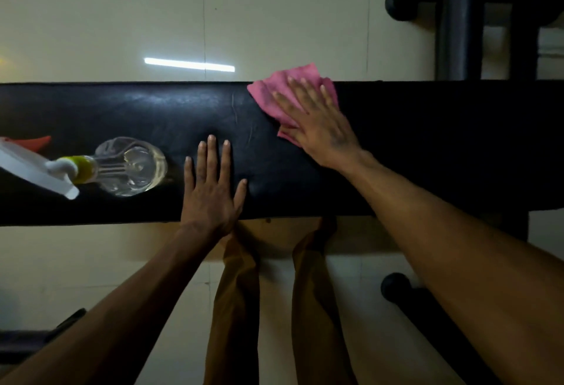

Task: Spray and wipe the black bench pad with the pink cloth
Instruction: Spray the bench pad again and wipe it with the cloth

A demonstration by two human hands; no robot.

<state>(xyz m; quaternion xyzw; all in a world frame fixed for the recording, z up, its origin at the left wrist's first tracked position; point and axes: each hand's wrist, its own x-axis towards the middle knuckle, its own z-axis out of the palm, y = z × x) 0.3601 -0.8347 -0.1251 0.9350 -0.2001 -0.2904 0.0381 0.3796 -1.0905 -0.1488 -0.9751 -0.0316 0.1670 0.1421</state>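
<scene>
On the black bench pad (pixel 427 146), the pink cloth (pixel 274 94) lies under flat, spread right fingers (pixel 305 94).

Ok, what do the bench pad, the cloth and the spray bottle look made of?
Bench pad: black vinyl or leather, judging by glossy sheen and creases. Pink cloth: soft woven or microfibre fabric, matte, rumpled folds. Spray bottle: clear plastic body, see-through with glints; white plastic-looking head.

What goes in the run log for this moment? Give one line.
stage: wiping | right hand: flat on pink cloth, far edge of bench pad | left hand: flat on pad | spray bottle: standing on pad, untouched
</scene>
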